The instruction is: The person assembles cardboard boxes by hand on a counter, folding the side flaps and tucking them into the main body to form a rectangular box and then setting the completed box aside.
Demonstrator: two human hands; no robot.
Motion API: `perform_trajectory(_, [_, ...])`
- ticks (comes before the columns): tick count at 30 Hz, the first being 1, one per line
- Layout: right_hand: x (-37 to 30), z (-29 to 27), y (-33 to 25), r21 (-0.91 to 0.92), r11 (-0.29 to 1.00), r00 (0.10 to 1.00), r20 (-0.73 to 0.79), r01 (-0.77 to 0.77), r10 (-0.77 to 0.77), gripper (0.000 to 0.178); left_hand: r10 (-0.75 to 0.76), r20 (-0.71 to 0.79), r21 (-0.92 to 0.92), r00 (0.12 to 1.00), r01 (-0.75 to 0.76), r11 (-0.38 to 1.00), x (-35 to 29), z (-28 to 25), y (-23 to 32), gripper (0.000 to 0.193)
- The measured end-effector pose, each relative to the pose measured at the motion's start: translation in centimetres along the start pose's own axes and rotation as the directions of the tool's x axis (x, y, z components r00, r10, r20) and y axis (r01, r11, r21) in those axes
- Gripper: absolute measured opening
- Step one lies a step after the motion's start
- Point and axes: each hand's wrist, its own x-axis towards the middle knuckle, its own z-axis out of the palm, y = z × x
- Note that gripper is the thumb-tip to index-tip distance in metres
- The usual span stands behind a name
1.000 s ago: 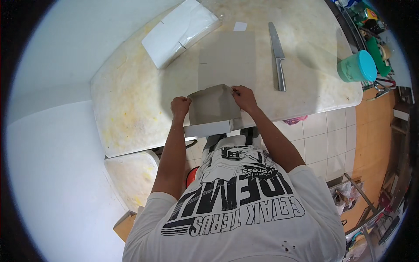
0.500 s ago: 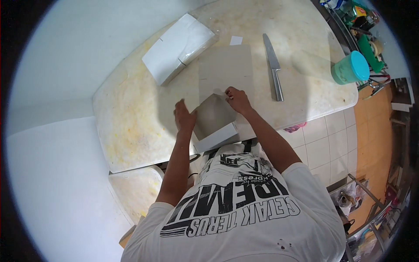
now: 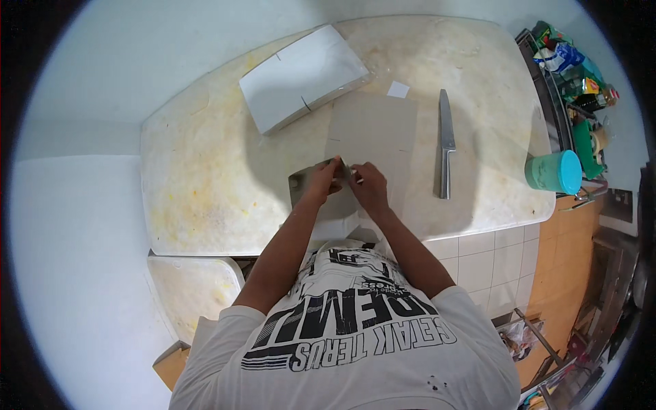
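Note:
A partly folded cardboard box point(image 3: 298, 183), grey inside and white outside, stands at the near edge of the table in front of me. My left hand point(image 3: 322, 182) reaches over its side, fingers closed on the far part of the cardboard. Right beside it, my right hand point(image 3: 370, 189) pinches the box's far right corner, and the two hands nearly touch. Both hide much of the corner between them. Under and beyond the box lies a flat grey cardboard sheet point(image 3: 372, 123) with short slits at its sides.
A stack of white cardboard sheets point(image 3: 304, 75) in clear plastic lies at the back left. To the right rest a knife point(image 3: 445, 147) and a small white card point(image 3: 398, 89). A turquoise-lidded tub point(image 3: 555, 172) stands near the table's right edge, beside a cluttered rack point(image 3: 581, 102).
My left hand has moved right and inward, onto the box near my right hand. The box's left side now stands up more. The whole view has shifted.

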Motion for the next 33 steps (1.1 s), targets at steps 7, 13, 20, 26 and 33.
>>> perform_trajectory(7, [-1.5, -0.2, 0.9, -0.066, 0.996, 0.993, 0.103, 0.056, -0.049, 0.025, 0.075, 0.024, 0.168, 0.997, -0.078, 0.983, -0.3, 0.5, 1.0, 0.032])
perform_trajectory(13, [-0.9, -0.1, 3.1, 0.280, 0.843, 0.888, 0.134, -0.460, 0.440, 0.024, 0.283, 0.108, 0.292, 0.953, -0.302, 0.908, 0.1, -0.3, -1.9, 0.023])
perform_trajectory(20, [-1.3, 0.7, 4.6, 0.277, 0.814, 0.859, 0.214, -0.510, 0.465, 0.027, 0.385, 0.014, 0.585, 0.923, -0.320, 0.745, 0.3, -0.2, -3.5, 0.022])
perform_trajectory(26, [-0.8, 0.3, 3.4, 0.215, 0.824, 0.848, 0.222, -0.525, 0.482, 0.039, 0.307, 0.044, 0.521, 0.951, -0.284, 0.805, 0.0, -0.5, -3.1, 0.023])
perform_trajectory(33, [-1.1, 1.5, 5.5, 0.427, 0.622, 0.752, 0.311, -0.656, 0.580, 0.047, 0.359, 0.002, 0.588, 0.933, -0.292, 0.755, -0.4, 0.6, -2.5, 0.021])
